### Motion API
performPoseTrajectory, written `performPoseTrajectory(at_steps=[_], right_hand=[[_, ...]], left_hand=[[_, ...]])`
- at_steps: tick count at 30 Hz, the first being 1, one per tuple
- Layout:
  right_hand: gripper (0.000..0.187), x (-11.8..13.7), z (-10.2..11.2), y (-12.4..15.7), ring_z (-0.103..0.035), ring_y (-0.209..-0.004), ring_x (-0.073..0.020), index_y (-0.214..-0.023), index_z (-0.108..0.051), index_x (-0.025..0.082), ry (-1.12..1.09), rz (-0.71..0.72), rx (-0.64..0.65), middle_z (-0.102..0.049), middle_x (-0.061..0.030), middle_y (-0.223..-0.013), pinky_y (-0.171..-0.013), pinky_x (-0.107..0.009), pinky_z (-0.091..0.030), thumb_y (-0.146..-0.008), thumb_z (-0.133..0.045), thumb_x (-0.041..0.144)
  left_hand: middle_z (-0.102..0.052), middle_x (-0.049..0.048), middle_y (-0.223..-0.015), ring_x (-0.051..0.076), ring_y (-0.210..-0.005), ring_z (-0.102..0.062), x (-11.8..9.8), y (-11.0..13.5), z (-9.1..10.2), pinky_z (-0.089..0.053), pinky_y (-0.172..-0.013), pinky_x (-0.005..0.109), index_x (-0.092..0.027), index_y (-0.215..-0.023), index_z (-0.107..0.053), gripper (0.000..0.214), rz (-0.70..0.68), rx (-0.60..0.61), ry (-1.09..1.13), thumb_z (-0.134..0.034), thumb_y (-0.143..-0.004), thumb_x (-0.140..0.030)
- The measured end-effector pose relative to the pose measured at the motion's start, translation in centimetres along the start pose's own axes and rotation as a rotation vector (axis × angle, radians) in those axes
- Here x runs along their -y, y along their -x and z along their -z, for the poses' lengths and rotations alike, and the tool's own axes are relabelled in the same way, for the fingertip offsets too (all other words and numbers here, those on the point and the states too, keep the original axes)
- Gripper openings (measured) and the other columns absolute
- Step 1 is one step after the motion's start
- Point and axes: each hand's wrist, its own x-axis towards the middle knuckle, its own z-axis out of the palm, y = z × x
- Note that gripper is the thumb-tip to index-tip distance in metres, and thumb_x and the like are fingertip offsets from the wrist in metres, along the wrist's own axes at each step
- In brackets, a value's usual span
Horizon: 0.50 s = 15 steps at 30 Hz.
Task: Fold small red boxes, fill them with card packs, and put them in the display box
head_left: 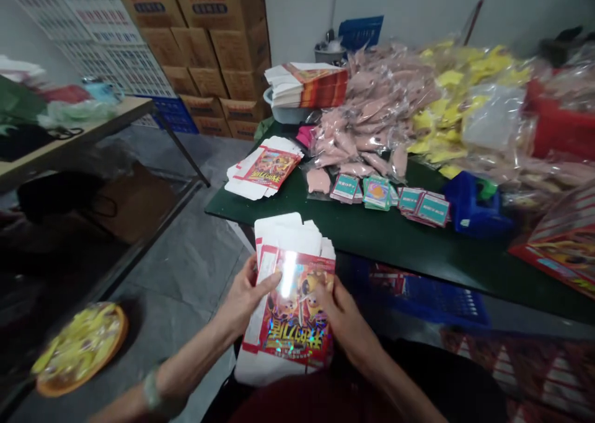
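Between my two hands is a stack of flattened red-and-white printed boxes, held over my lap at the table's near edge. My left hand grips its left side, thumb on the printed face and fingers behind. On the right side, my right hand holds the stack the same way, fingers mostly hidden. White flaps stick out at the far and near ends. Another pile of flat boxes lies on the green table just beyond.
Bagged pink pieces and yellow pieces heap at the back. Card stacks and a blue tape dispenser line the table. Below are a blue crate and an orange basin. Cartons stand behind.
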Motion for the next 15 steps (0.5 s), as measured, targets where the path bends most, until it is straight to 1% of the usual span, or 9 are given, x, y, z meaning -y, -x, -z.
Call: performPoseTrajectory(at_steps=[2,4,6,7,9,11,12,13,15], right_hand=[[0.047,-1.7,-1.0,0.6,-0.056,-0.111,-0.0241,-0.126,-0.040,0.019,-0.021,0.016,0.046,-0.056,-0.0117,-0.123,-0.094,-0.039,-0.045,-0.087,-0.050,0.043],[0.048,-2.2,-1.8,0.8,-0.054,-0.113,-0.0230,-0.128,-0.037,0.018,-0.022,0.072,0.118,-0.054,-0.0122,-0.125,-0.096,-0.037,-0.045,-0.087,-0.051,0.040],[0.047,-1.5,-2.5,0.5,-0.054,-0.112,-0.0219,-0.128,-0.038,0.017,-0.023,0.136,0.201,-0.053,-0.0120,-0.124,-0.095,-0.035,-0.045,-0.088,-0.051,0.037],[0.047,-0.7,-2.8,0.3,-0.055,-0.111,-0.0212,-0.129,-0.037,0.018,-0.033,0.174,0.251,-0.054,-0.0114,-0.124,-0.094,-0.035,-0.046,-0.088,-0.051,0.037],[0.051,1.2,-3.2,-0.4,-0.054,-0.110,-0.0199,-0.134,-0.034,0.020,-0.059,0.251,0.360,-0.052,-0.0099,-0.126,-0.093,-0.034,-0.046,-0.089,-0.050,0.037],[0.059,2.5,-3.3,-1.0,-0.054,-0.107,-0.0189,-0.140,-0.025,0.022,-0.047,0.301,0.408,-0.050,-0.0098,-0.127,-0.085,-0.031,-0.049,-0.089,-0.049,0.039],[0.063,2.7,-3.2,-1.3,-0.055,-0.102,-0.0182,-0.142,-0.021,0.022,-0.017,0.305,0.396,-0.049,-0.0104,-0.125,-0.078,-0.029,-0.050,-0.088,-0.049,0.039],[0.065,2.6,-3.0,-1.6,-0.056,-0.095,-0.0170,-0.142,-0.022,0.022,0.030,0.290,0.374,-0.050,-0.0109,-0.122,-0.070,-0.027,-0.051,-0.087,-0.051,0.039],[0.060,1.2,-2.0,-1.8,-0.056,-0.079,-0.0134,-0.138,-0.033,0.019,0.155,0.223,0.333,-0.056,-0.0094,-0.109,-0.059,-0.023,-0.047,-0.084,-0.054,0.034]], left_hand=[[-0.066,0.0122,-0.111,0.024,-0.087,-0.068,1.0,1.4,0.2,-0.057,-0.073,0.033,-0.017,-0.119,-0.047,0.059,-0.020,-0.079,-0.060,-0.073,-0.069,-0.033],[-0.069,0.0115,-0.105,0.026,-0.085,-0.069,1.6,2.6,0.7,-0.058,-0.071,0.034,-0.018,-0.119,-0.046,0.063,0.003,-0.094,-0.090,-0.075,-0.066,-0.035],[-0.071,0.0097,-0.098,0.027,-0.078,-0.070,1.6,3.2,1.5,-0.059,-0.068,0.036,-0.019,-0.119,-0.046,0.068,0.030,-0.132,-0.079,-0.078,-0.061,-0.036],[-0.072,0.0084,-0.095,0.027,-0.075,-0.070,1.1,3.2,1.9,-0.059,-0.066,0.036,-0.019,-0.119,-0.046,0.071,0.030,-0.165,-0.074,-0.080,-0.059,-0.036],[-0.073,0.0060,-0.088,0.025,-0.066,-0.070,-1.2,2.1,2.8,-0.059,-0.060,0.036,-0.020,-0.117,-0.048,0.075,-0.010,-0.245,-0.098,-0.083,-0.053,-0.037],[-0.073,0.0042,-0.083,0.022,-0.057,-0.068,-5.1,-0.2,3.4,-0.058,-0.053,0.034,-0.019,-0.114,-0.051,0.078,-0.088,-0.299,-0.178,-0.085,-0.047,-0.038],[-0.072,0.0034,-0.080,0.020,-0.052,-0.065,-7.4,-1.6,3.4,-0.057,-0.049,0.033,-0.016,-0.113,-0.053,0.079,-0.139,-0.332,-0.242,-0.086,-0.044,-0.039],[-0.072,0.0028,-0.080,0.017,-0.052,-0.064,-9.6,-3.0,3.3,-0.056,-0.049,0.031,-0.014,-0.112,-0.055,0.079,-0.207,-0.343,-0.317,-0.086,-0.044,-0.039],[-0.070,0.0010,-0.082,0.013,-0.058,-0.062,-13.1,-5.0,2.8,-0.056,-0.055,0.028,-0.010,-0.113,-0.056,0.071,-0.368,-0.304,-0.464,-0.083,-0.054,-0.038]])
